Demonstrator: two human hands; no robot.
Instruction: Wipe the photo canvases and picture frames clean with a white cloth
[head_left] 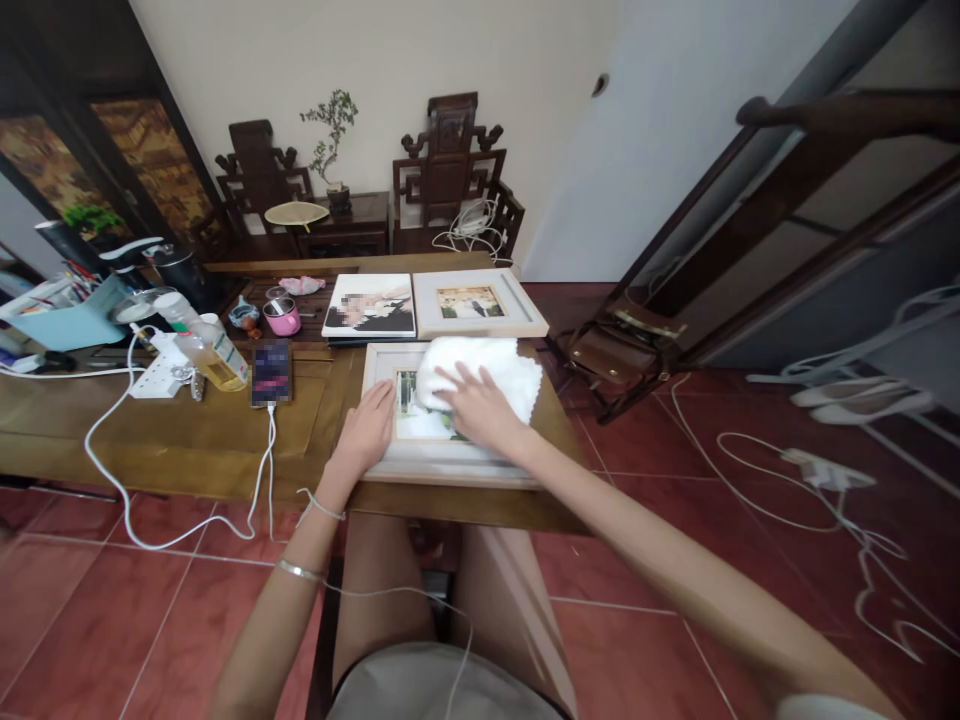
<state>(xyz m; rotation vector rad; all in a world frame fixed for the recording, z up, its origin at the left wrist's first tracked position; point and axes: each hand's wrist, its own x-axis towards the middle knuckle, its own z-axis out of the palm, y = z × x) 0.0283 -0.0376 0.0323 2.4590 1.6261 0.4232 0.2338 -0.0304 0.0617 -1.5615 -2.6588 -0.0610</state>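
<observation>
A picture frame [450, 467] with a pale border lies flat at the front edge of the wooden table, a photo showing in its middle. My left hand [373, 420] rests flat on the frame's left side, fingers stretched out along it. On the glass sits a bunched white cloth [480, 358] with a scalloped edge, covering the upper right of the photo. My right hand [478, 405] presses down on this cloth and grips it, its fingers somewhat spread; the underside of the cloth is hidden.
Behind lie a second frame [517, 310] and a photo album [369, 305]. Leftward are a phone [271, 372] on a charging cable, a bottle of yellowish liquid [217, 360], a power strip [161, 372] and a pink cup [283, 318]. A white cord hangs across my left wrist.
</observation>
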